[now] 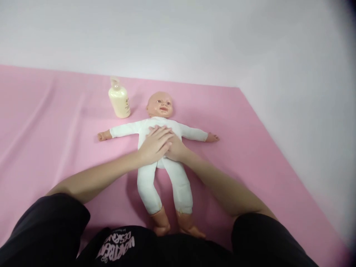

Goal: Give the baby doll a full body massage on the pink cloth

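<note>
Over on the pink sheet (250, 148), a doll (159, 121) lies face-up, head far, feet near, directly under both hands. The left hand (155, 145), opened flat, overlaps the right hand (177, 147), also flat; neither grips anything. Far left stands a pump bottle (120, 102).

Pink lettering (116, 246) on the black shirt (178, 252) reads "HEARTBE…"; the print (127, 104) on the pump bottle (119, 103) is too small.
</note>
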Available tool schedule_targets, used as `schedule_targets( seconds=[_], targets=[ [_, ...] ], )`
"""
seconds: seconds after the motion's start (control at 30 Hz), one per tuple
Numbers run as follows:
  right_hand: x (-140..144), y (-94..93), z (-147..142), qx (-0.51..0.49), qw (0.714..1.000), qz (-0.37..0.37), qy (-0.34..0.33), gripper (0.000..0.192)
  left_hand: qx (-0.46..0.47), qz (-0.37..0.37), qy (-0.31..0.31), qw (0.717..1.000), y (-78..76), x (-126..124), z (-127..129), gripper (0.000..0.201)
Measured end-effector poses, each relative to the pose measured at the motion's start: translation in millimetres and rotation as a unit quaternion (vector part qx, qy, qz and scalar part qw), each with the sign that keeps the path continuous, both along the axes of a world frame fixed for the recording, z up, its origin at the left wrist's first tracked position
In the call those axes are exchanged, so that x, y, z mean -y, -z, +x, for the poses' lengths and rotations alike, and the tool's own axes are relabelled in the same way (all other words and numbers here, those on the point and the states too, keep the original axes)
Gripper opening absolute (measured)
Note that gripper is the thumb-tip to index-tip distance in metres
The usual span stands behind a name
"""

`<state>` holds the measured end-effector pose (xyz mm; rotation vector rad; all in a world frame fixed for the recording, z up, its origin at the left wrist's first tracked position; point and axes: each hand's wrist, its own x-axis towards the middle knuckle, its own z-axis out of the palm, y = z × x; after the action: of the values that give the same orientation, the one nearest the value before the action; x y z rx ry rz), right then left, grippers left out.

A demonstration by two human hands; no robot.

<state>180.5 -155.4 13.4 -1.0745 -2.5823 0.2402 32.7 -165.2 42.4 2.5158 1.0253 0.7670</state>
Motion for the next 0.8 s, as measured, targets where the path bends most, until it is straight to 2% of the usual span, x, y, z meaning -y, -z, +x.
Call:
schedule_targets(
  seconds=[0.1,0.23,0.47,0.63,0.8],
  targets=[
    [-6,-8.3,4,-0.027,0.999,-0.006,0.018,0.06,-0.01,-0.028,-0.061,0.998,6.3,-15,-9,0.05],
    [-8,-17.3,8,-0.051,0.995,-0.03,0.082,0.056,-0.005,-0.05,-0.102,0.994,12.4,-24,-18,0.054],
    [-25,-12.3,29,-0.05,0.978,-0.056,0.194,0.063,-0.007,-0.073,-0.18,0.981,28.4,-49,-34,0.058],
    [-49,-2.9,54,-0.023,0.956,-0.058,0.285,0.06,-0.067,-0.045,-0.222,0.972,26.5,-56,-43,0.06],
    [-64,0.8,73,0.041,0.943,-0.03,0.328,0.054,-0.148,0.006,-0.254,0.956,21.6,-59,-51,0.057]
  ],
)
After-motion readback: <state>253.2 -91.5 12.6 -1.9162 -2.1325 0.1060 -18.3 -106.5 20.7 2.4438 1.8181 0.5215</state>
